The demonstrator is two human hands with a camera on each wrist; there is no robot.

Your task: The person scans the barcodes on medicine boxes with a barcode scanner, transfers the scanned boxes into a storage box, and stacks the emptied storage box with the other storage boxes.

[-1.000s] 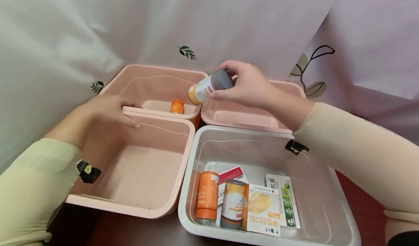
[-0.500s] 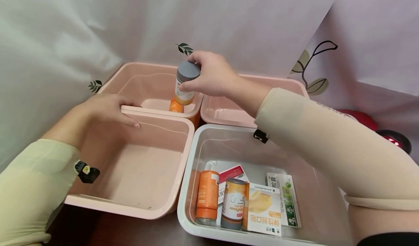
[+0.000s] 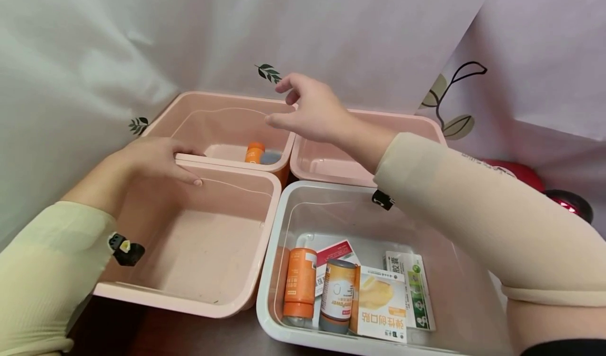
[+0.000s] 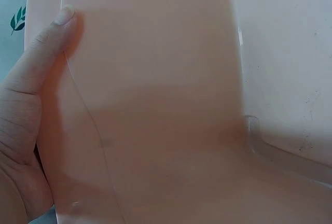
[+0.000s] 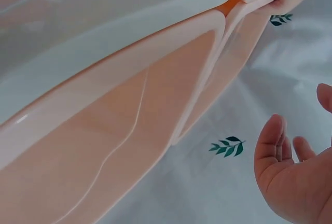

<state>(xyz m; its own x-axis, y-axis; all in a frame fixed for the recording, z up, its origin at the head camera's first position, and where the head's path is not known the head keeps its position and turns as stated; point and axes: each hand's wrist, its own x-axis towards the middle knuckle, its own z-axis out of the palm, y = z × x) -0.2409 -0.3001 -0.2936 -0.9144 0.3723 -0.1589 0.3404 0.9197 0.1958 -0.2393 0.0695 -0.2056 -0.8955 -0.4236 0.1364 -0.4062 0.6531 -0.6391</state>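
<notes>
My right hand hangs over the back bins, fingers spread apart and holding nothing. Below it, in the back left pink bin, an orange bottle stands beside a bottle whose grey cap is all that shows above the near rim. My left hand grips the meeting rims of that bin and the front left pink bin. Its thumb lies down the front bin's inner wall in the left wrist view, while its other fingers reach over into the back bin, partly hidden.
The whitish front right bin holds an orange bottle, a grey-capped yellow and white bottle, a plaster box and other medicine boxes. Another pink bin stands back right. A pale curtain hangs close behind.
My right hand moved left with the grey-capped bottle and let it go into the back left bin beside the orange one. The left hand stayed on the rims.
</notes>
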